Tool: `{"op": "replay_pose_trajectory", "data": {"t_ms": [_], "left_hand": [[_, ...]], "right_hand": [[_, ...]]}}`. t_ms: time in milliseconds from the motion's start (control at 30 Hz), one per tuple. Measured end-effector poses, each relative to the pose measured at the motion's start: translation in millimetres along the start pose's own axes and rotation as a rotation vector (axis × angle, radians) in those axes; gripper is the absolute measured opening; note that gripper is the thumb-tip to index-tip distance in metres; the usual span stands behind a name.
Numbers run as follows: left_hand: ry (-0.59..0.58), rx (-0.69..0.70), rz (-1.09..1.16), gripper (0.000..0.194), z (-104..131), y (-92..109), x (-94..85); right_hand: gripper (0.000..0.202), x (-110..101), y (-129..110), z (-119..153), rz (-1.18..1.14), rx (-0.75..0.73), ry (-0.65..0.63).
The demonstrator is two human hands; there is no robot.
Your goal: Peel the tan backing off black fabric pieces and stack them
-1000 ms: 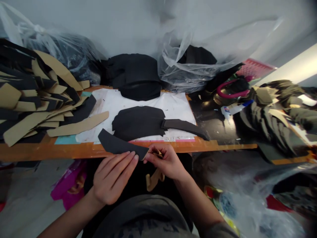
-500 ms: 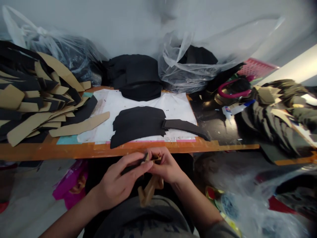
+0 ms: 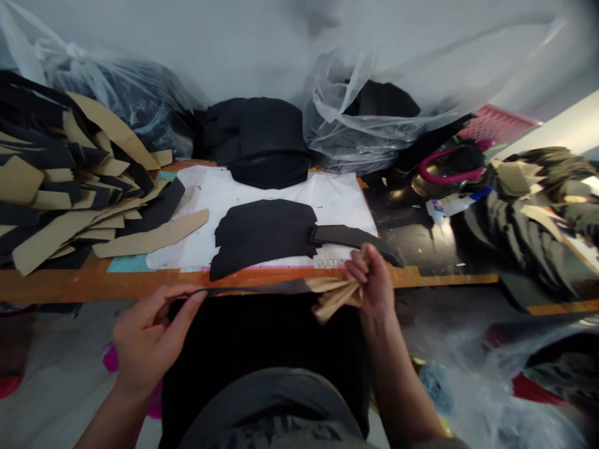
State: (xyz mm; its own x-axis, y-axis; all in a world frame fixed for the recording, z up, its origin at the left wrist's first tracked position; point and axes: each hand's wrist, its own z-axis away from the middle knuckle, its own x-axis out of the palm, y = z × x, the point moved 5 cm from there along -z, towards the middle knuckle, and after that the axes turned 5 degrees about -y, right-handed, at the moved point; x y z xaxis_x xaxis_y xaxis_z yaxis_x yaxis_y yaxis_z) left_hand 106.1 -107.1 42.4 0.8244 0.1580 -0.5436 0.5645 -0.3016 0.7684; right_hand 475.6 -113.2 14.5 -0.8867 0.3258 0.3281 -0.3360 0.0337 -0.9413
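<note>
Over my lap, my left hand (image 3: pixel 152 330) pinches the thin end of a dark strip (image 3: pixel 262 288) that stretches to the right. My right hand (image 3: pixel 372 284) grips crumpled tan paper (image 3: pixel 334 296), which joins the strip's other end. On the white sheet (image 3: pixel 341 193) beyond lie stacked black pieces (image 3: pixel 266 231), and a narrow dark piece (image 3: pixel 346 235) overlaps their right side. A long tan piece (image 3: pixel 154 236) lies at the sheet's left edge.
Layered tan and black pieces (image 3: pixel 60 199) cover the left of the table. Behind are a folded black stack (image 3: pixel 262 128) and clear plastic bags (image 3: pixel 346 146). At the right are a white glue bottle (image 3: pixel 436 212), a magenta ring (image 3: pixel 452 176) and more stacked pieces (image 3: pixel 515 231).
My hands have moved apart, the left one leftward and the right one up and rightward. The dark strip is now drawn out between them, and the tan paper has shifted right with my right hand.
</note>
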Motion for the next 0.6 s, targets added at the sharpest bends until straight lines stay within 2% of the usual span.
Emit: {"op": "replay_pose_trajectory", "data": {"t_ms": [67,133,167,233,300,333,467,600], "left_hand": [[0.033,-0.125,0.036,0.015,2,-8,3.6],[0.025,-0.158,0.075,0.017,2,-9,11.6],[0.013,-0.165,0.084,0.017,1,-9,16.2],[-0.017,-0.166,0.092,0.018,-2,-9,24.9],[-0.038,-0.173,0.082,0.019,-4,-10,31.3],[-0.04,-0.179,0.073,0.02,-4,-11,33.2],[0.013,-0.252,0.035,0.022,-7,-14,33.5],[0.075,-0.297,-0.003,0.023,-11,-8,30.2]], "right_hand": [[0.032,-31,-24,-5,0.277,-0.16,0.145],[0.032,-41,-41,-3,0.586,-0.233,0.168],[0.036,-36,-45,-1,0.704,-0.227,0.089],[0.045,-11,-41,6,0.821,-0.16,-0.211],[0.054,20,-30,17,0.787,-0.077,-0.515],[0.06,34,-25,23,0.738,-0.046,-0.615],[0.073,66,-11,34,0.546,0.057,-0.784],[0.063,74,-5,34,0.572,0.078,-0.769]]}}
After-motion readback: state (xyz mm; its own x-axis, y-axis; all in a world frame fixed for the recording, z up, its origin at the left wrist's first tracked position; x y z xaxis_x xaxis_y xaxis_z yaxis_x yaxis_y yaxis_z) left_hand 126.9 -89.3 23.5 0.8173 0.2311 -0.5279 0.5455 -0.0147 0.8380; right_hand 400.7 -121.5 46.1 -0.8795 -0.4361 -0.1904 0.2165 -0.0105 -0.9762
